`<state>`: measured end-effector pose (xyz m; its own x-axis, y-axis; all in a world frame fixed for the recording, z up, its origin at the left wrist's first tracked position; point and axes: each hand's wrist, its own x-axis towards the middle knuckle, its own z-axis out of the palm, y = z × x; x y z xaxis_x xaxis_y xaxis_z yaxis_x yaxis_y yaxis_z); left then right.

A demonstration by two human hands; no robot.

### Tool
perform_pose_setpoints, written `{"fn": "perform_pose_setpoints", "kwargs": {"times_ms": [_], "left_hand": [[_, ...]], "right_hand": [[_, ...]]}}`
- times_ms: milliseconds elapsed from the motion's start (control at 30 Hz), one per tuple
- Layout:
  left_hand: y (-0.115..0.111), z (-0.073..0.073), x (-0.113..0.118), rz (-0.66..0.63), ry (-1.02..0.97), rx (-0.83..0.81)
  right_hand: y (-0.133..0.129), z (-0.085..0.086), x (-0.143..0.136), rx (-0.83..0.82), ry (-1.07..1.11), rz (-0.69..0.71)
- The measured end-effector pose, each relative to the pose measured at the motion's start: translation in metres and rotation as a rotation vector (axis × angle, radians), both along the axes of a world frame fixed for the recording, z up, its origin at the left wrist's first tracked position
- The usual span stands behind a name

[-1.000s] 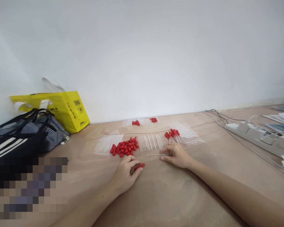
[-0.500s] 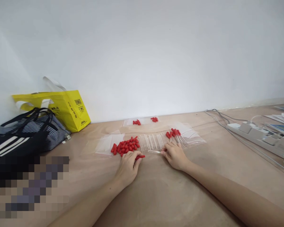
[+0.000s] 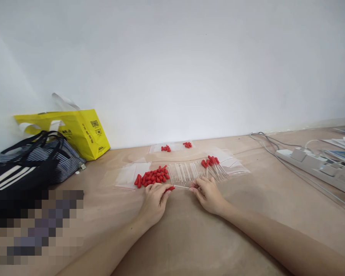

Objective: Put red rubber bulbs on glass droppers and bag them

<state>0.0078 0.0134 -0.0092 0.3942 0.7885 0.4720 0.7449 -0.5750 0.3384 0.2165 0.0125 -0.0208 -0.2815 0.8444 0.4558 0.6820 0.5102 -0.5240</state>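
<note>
My left hand [image 3: 155,201] is closed on a red rubber bulb [image 3: 170,188], its open end pointing right. My right hand [image 3: 208,194] pinches a thin glass dropper tube [image 3: 181,187], which lies level between the hands. The tube's left end meets the bulb's mouth or nearly so; I cannot tell whether it is inside. Just behind my left hand is a heap of red bulbs [image 3: 153,177]. A row of bare glass tubes [image 3: 186,172] lies behind the gap between my hands. Beyond my right hand, several droppers with red bulbs fitted [image 3: 212,161] are fanned out.
Clear plastic bags [image 3: 132,174] lie under the heap, with another bag [image 3: 232,163] at right. Farther back, a bag [image 3: 175,147] carries small red bulbs. A yellow bag [image 3: 89,134] and dark bags [image 3: 25,172] stand left; a power strip [image 3: 310,166] with cables lies right.
My right hand has moved left with the glass tube, closing the gap to the red bulb. My left hand has hardly moved.
</note>
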Motion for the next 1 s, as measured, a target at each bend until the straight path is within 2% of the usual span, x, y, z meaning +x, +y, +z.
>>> {"fn": "perform_pose_setpoints", "kwargs": {"times_ms": [200, 533, 1000], "left_hand": [[-0.0007, 0.0015, 0.0006, 0.002, -0.04, -0.039], [-0.001, 0.0019, -0.0003, -0.003, -0.054, -0.055], [0.0, 0.0013, -0.0012, -0.011, -0.095, 0.033]], "right_hand": [[-0.006, 0.006, -0.0012, 0.045, -0.068, 0.118], [-0.0049, 0.0048, -0.0006, 0.019, -0.056, 0.099], [-0.0097, 0.0052, -0.0054, 0.189, -0.159, 0.112]]}}
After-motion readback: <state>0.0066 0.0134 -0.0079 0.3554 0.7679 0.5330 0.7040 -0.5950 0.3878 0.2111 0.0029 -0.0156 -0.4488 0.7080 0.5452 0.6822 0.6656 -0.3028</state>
